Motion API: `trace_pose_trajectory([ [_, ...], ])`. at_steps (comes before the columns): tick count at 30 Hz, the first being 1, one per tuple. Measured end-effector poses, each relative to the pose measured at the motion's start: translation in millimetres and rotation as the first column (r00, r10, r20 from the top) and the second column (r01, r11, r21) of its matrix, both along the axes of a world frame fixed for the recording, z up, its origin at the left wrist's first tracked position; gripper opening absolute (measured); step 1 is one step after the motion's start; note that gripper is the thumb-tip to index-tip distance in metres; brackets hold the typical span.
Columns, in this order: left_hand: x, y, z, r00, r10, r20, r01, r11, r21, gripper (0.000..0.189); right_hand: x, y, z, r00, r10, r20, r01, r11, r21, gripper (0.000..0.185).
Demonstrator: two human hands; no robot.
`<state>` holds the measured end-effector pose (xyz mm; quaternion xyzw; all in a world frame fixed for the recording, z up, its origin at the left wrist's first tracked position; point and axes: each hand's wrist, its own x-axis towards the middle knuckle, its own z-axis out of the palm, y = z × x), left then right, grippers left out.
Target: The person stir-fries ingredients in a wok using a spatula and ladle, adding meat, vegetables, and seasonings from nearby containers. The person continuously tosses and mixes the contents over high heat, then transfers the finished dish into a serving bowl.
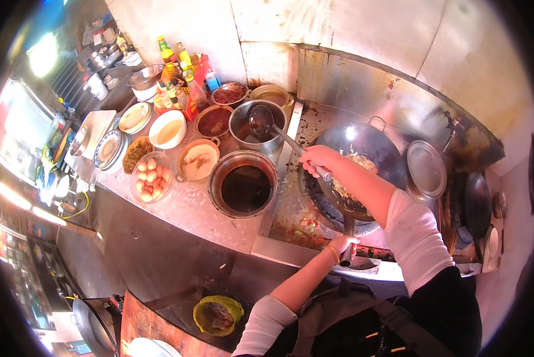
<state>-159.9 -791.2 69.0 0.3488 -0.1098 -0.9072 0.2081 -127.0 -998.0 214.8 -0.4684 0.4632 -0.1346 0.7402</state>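
My left hand (343, 246) grips the handle (348, 227) of a black wok (385, 145) sitting on the burner. Shredded, pale cooked food (359, 164) lies in the wok, partly hidden by my right forearm. In my right hand (322, 159) is the long handle of a metal ladle (262, 121). The ladle's bowl is over the mouth of a steel pot (281, 118), left of the wok; whether it touches the contents I cannot tell. A wider steel pot (273, 178) of dark liquid stands nearer to me.
Left on the counter are a bowl of eggs (151, 180), a white bowl (168, 129), a basin of white powder (198, 159), stacked plates (110, 149) and sauce bottles (195, 91). A metal basin (426, 167) sits right of the wok. A yellow-lined bin (217, 315) stands on the floor.
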Motion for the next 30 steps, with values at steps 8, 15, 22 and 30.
trace_pose_trajectory([
  [8,14,-4,27,0.999,-0.042,-0.009,0.042,0.999,0.001,0.015,-41,52,73,0.948,-0.273,0.16,0.261,0.961,0.096,0.011],
  [15,21,-4,27,0.995,-0.046,-0.085,0.045,0.999,-0.014,0.017,-162,92,96,0.758,-0.443,0.479,0.181,0.848,0.497,0.01],
  [22,24,-5,28,0.997,-0.072,-0.035,0.073,0.996,0.048,0.014,-256,189,111,0.876,-0.481,-0.041,0.478,0.852,0.213,0.021],
  [30,24,-2,13,0.984,-0.01,-0.176,0.026,0.996,0.09,0.018,-280,220,26,0.775,-0.404,-0.486,0.303,0.912,-0.275,0.032],
])
